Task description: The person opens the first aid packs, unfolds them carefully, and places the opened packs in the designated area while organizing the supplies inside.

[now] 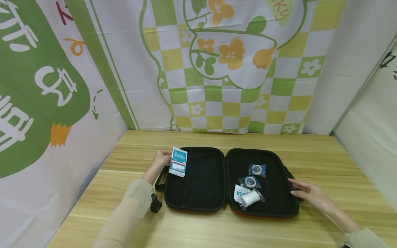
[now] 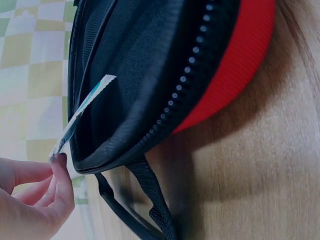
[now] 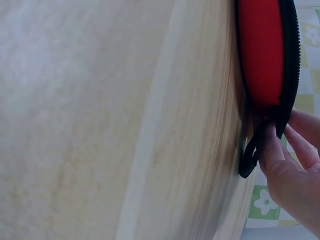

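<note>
On the table lies an unfolded black zip case [image 1: 204,179] with a red outer shell [image 2: 240,70]. My left hand [image 1: 162,158] pinches the edge of a flat white-and-teal packet [image 1: 178,162] between thumb and fingers, tilted over the left half's outer rim. In the left wrist view the packet [image 2: 82,112] shows nearly edge-on. My right hand [image 1: 310,194] touches the right half's outer edge beside its carry handle [image 3: 250,155], fingers fairly straight. The right half holds two wrapped white rolls, one the upper roll [image 1: 256,169], a white bandage roll [image 1: 249,198] and a white-and-blue packet [image 1: 240,193].
A small black object [image 1: 155,204] appears by the left sleeve. The case's left handle [image 1: 160,181] sticks out over the wooden table [image 1: 198,230]. Printed cloth [image 1: 217,103] hangs behind the table, with more cloth at both sides.
</note>
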Motion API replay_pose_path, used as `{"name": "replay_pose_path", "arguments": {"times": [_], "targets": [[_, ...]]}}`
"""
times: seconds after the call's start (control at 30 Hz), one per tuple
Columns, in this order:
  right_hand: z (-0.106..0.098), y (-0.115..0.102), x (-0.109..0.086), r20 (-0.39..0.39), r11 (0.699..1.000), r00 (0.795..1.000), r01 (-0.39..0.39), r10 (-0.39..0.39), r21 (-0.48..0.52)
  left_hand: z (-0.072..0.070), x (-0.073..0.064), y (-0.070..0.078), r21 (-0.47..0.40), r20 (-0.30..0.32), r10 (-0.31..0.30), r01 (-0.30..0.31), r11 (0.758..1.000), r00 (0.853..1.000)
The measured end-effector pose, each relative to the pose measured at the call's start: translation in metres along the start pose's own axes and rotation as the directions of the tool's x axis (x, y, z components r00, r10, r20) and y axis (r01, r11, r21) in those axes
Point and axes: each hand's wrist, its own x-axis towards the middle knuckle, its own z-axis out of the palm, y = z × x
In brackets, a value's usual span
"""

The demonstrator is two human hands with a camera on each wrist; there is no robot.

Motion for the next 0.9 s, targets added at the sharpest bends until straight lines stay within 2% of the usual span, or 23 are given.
{"name": "replay_pose_path", "arguments": {"times": [0.03,0.1,0.13,0.2,0.3,0.37,0.4,0.43,0.53,0.63,0.73,0.8,0.9], "targets": [[0.0,0.0,0.0,-0.003,1.0,1.0,0.002,-0.002,0.002,0.001,0.008,-0.008,0.027,-0.005,-0.022,0.022,0.999,1.0],[0.0,0.001,0.0,-0.005,1.0,1.0,0.009,-0.009,0.004,0.002,0.019,-0.022,0.027,-0.007,0.002,-0.002,1.0,1.0],[0.0,0.001,0.0,-0.007,1.0,1.0,0.007,-0.007,0.006,0.002,0.02,-0.023,0.032,0.002,0.011,-0.012,0.999,1.0],[0.001,0.001,0.0,-0.009,1.0,1.0,0.005,-0.005,0.005,0.001,0.016,-0.02,0.04,0.008,0.017,-0.017,0.999,1.0],[0.001,0.002,0.0,-0.004,1.0,1.0,0.006,-0.006,0.004,0.002,0.008,-0.009,0.075,-0.005,-0.016,0.016,0.997,1.0],[0.0,0.002,0.001,-0.002,1.0,1.0,0.002,-0.002,0.005,0.004,0.009,-0.008,0.097,-0.025,-0.025,0.027,0.995,0.999],[0.0,0.002,0.001,-0.001,1.0,1.0,0.003,-0.003,0.007,0.006,0.013,-0.011,0.116,-0.038,-0.033,0.037,0.993,0.999],[0.0,0.003,0.001,0.001,1.0,1.0,0.007,-0.007,0.009,0.006,-0.001,0.006,0.137,-0.045,-0.045,0.051,0.989,0.998],[0.0,0.003,0.001,-0.001,1.0,1.0,0.009,-0.009,0.005,0.005,-0.045,0.054,0.191,-0.049,0.004,0.006,0.981,0.999],[0.0,0.003,0.001,-0.002,1.0,1.0,0.004,-0.004,-0.007,0.002,-0.093,0.112,0.239,-0.045,-0.02,0.03,0.97,0.999],[0.0,0.002,0.0,0.003,1.0,1.0,-0.003,0.003,-0.016,0.004,-0.083,0.105,0.242,-0.047,-0.038,0.048,0.969,0.998],[0.0,0.002,0.001,0.005,1.0,1.0,-0.004,0.004,-0.017,0.007,-0.059,0.078,0.206,-0.023,-0.015,0.019,0.978,1.0],[0.0,0.003,0.001,0.008,1.0,1.0,-0.004,0.004,-0.018,0.014,-0.015,0.027,0.143,0.036,0.033,-0.038,0.989,0.999]]}}
